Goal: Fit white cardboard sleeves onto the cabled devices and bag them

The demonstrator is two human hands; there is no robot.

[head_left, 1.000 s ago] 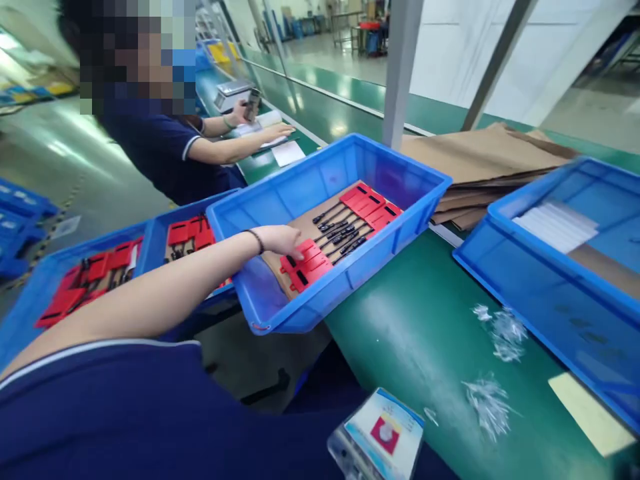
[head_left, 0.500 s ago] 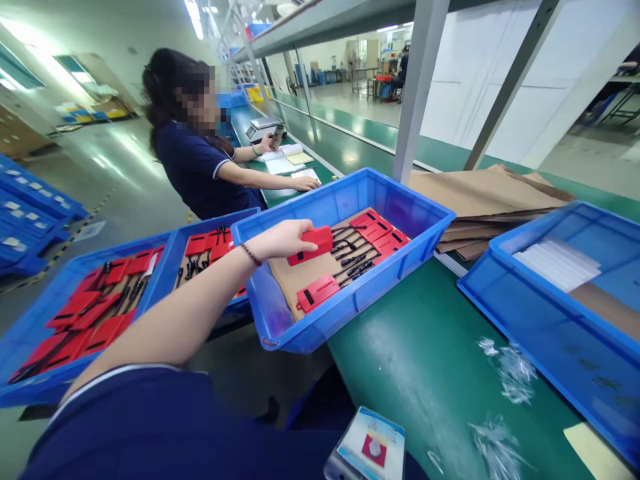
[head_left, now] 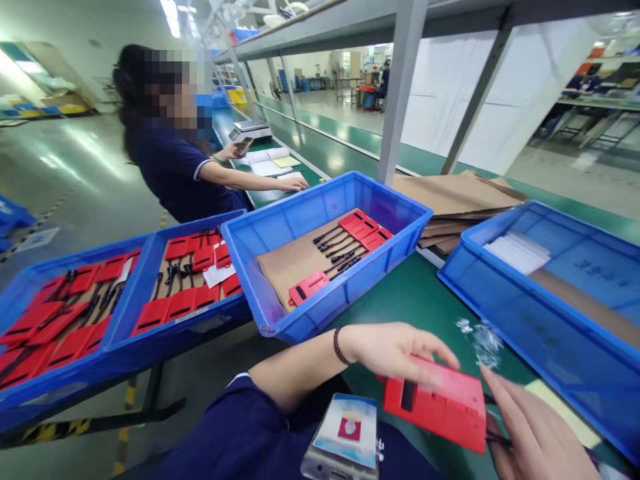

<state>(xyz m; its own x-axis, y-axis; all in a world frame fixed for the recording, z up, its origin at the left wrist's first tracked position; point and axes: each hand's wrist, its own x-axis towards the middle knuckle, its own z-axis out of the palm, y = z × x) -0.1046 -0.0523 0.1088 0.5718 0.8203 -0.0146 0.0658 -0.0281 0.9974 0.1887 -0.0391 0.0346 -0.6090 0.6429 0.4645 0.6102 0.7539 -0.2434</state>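
My left hand (head_left: 400, 350), with a beaded bracelet on its wrist, grips a red flat plastic case (head_left: 440, 407) with a black strip from above. The case is over the green bench, close to my body. At its right end black cables come out, and my right hand (head_left: 540, 427) closes round them, partly cut off by the frame. Beyond my hands a blue bin (head_left: 327, 313) stands on the bench, lined with cardboard (head_left: 280, 257). In it lie several red cases (head_left: 367, 230) with black cables, plus one nearer red case (head_left: 309, 288).
Two blue bins (head_left: 125, 327) with red cases stand left. A blue bin (head_left: 540, 333) with white pieces is right, near crumpled clear plastic (head_left: 483, 343). Stacked cardboard (head_left: 460, 193) lies behind, by a shelf post (head_left: 400, 93). A co-worker (head_left: 165, 153) is beyond.
My left hand has left the bin and moved right and toward me. My right hand has come into view at the cables. The view has turned right.
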